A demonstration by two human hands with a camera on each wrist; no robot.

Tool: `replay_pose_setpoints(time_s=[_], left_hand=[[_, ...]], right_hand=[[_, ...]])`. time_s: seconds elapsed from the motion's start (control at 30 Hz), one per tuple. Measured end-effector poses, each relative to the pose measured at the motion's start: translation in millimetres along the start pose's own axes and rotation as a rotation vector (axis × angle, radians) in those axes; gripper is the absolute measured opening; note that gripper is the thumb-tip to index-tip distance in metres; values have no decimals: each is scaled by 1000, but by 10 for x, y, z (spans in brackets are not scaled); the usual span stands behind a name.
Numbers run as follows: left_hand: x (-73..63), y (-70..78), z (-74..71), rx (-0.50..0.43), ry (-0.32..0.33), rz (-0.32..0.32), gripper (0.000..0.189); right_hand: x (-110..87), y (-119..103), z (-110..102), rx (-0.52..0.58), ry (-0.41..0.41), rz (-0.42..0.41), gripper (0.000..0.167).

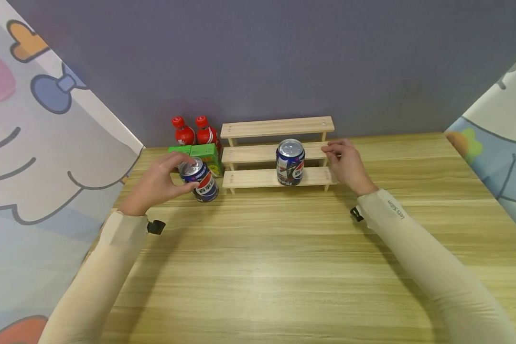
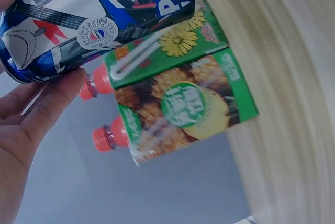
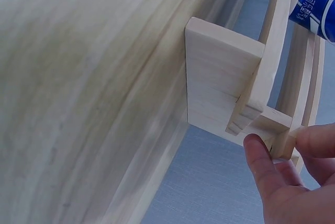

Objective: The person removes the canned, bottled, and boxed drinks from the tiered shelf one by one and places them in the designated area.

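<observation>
My left hand (image 1: 156, 184) grips a blue Pepsi can (image 1: 205, 185) between thumb and fingers at the left of the table, in front of the juice boxes. The can tilts; whether its base touches the table I cannot tell. In the left wrist view the can (image 2: 104, 20) covers part of a juice box. At the right end of a three-step wooden rack (image 1: 251, 179), my right hand (image 1: 347, 165) pinches the end of the middle board (image 3: 283, 145). A second Pepsi can (image 1: 290, 165) stands upright on the rack, right of its middle.
Two green juice boxes (image 1: 206, 155) stand left of the rack, with two red-capped bottles (image 1: 184, 134) behind them. A grey wall (image 1: 258, 57) rises behind the wooden table (image 1: 258, 267). Cartoon-printed panels (image 1: 47, 157) border the sides.
</observation>
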State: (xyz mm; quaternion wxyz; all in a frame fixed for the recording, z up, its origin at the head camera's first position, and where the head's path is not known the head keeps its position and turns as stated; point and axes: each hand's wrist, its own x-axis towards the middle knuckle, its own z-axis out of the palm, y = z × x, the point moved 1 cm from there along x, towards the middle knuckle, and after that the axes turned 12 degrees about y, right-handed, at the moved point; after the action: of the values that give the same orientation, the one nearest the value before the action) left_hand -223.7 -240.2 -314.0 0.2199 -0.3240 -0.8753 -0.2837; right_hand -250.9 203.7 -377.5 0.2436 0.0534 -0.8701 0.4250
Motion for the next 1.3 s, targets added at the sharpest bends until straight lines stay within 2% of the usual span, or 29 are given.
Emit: replay_pose_setpoints(time_s=[0.33,0.77,0.93,1.07,1.3], left_hand=[[-162,-116,-38,92,-3,-91,47],[-271,-325,-62,134,3,-212,47],[-287,-377,-62,123,11,-263,46],[-282,-413,-58,125,35,-259,45],[-261,-462,-50,204,85,-172,44]], right_hand=[[1,-11,-1,0,-3,-3,21],[-11,-25,-10,-2,2,-14,21],[-9,-29,-8,-5,-2,-11,21],[-6,-30,-6,-5,-2,-8,21],[-7,-30,-9,-6,-6,-5,21]])
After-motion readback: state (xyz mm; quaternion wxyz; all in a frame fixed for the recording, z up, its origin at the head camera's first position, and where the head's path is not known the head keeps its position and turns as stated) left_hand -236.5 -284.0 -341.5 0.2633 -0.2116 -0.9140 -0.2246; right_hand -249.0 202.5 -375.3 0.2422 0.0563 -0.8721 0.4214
